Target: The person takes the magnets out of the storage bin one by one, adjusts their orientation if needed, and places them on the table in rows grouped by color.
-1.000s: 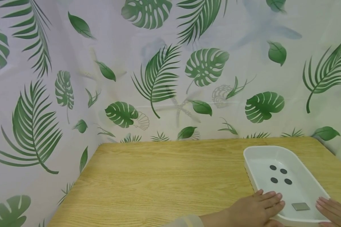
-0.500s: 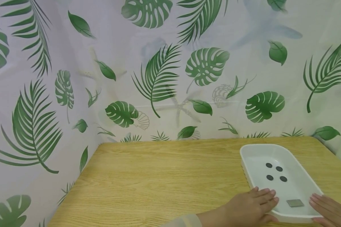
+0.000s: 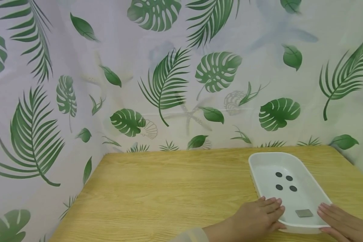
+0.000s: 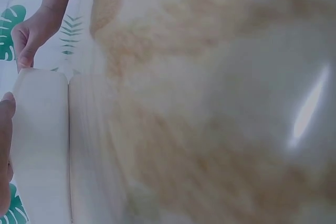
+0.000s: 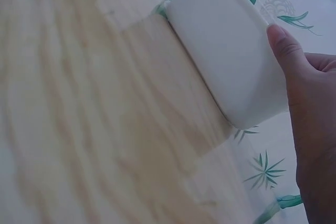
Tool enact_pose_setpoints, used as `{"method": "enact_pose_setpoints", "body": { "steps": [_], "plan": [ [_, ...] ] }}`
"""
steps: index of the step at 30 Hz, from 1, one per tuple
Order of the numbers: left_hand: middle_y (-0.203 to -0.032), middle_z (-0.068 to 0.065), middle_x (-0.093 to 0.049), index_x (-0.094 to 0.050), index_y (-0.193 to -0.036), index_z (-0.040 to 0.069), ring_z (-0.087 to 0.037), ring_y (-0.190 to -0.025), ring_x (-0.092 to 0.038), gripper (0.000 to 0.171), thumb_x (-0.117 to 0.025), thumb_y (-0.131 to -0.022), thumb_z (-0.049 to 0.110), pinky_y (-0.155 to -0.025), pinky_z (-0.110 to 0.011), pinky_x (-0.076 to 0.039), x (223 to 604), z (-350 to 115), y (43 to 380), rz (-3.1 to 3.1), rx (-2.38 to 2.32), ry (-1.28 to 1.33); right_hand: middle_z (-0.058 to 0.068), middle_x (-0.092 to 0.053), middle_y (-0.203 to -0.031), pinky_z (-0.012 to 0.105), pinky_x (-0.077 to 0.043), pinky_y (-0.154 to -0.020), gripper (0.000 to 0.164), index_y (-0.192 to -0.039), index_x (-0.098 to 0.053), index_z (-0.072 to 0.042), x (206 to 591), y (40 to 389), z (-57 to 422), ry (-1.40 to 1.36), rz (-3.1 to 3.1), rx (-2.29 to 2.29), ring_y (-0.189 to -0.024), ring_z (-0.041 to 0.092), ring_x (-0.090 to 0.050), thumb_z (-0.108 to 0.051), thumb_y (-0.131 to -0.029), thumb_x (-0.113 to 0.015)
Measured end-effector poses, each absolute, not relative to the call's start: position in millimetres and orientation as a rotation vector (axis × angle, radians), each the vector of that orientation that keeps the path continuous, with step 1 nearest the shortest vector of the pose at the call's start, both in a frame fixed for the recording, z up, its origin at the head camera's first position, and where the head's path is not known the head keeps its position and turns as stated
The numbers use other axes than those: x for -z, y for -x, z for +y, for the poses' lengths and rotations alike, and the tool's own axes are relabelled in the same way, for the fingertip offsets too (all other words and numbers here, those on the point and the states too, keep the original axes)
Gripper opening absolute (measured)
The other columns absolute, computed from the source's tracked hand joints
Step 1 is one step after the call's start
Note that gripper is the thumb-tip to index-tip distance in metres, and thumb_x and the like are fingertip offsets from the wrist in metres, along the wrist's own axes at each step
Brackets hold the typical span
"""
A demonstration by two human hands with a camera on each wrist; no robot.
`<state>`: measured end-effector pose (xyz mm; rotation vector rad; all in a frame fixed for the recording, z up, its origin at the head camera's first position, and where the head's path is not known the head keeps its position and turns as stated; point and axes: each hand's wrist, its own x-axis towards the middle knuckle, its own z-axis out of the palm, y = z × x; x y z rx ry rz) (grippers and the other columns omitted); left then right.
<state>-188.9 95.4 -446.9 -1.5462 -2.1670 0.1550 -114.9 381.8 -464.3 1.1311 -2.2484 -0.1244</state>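
A white rounded tray (image 3: 291, 201) lies on the wooden table, slanting toward the right. My left hand (image 3: 257, 215) grips its near left corner, fingers over the rim and thumb low outside. Opposite, my right hand (image 3: 343, 218) grips the near right corner the same way; in the right wrist view its thumb (image 5: 289, 56) presses the tray's outer wall (image 5: 226, 51). Inside the tray, several small black discs (image 3: 289, 178) sit grouped toward the far half. A flat grey rectangular plate (image 3: 304, 213) lies near the close end, between both hands.
The wood-grain table (image 3: 169, 195) stretches out left of the tray. Behind it and along the left hangs a white curtain (image 3: 175, 134) printed with green leaves. The tray's far end stands close to the table's back edge.
Both hands have moved the tray leftward and slightly away across the table. The discs and grey plate have travelled with it, and the grip looks the same.
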Motion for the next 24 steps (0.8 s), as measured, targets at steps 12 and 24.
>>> {"method": "enact_pose_setpoints", "body": {
  "steps": [12,24],
  "plan": [
    [-0.134,0.005,-0.055,-0.057,-0.131,0.018,-0.005,-0.125,-0.049,0.045,-0.037,-0.101,0.044,-0.104,-0.023,-0.035,448.0,83.4,191.6,-2.129,-0.152,1.504,0.011,-0.059,-0.13,0.023,-0.02,-0.112,0.048,-0.113,-0.07,-0.01,470.6,116.0,362.7,-1.074,-2.179,-0.099,-0.136,0.014,-0.036,-0.045,-0.099,-0.04],
    [-0.13,0.004,-0.058,-0.061,-0.127,0.018,-0.005,-0.122,-0.051,0.042,-0.04,-0.1,0.042,-0.102,-0.02,-0.036,443.4,64.2,194.4,-2.155,-0.086,1.458,0.012,-0.06,-0.128,0.02,-0.022,-0.111,0.053,-0.118,-0.067,-0.012,470.5,124.2,343.1,-1.052,-2.14,-0.15,-0.131,0.019,-0.044,-0.054,-0.09,-0.053]
  ]
}}
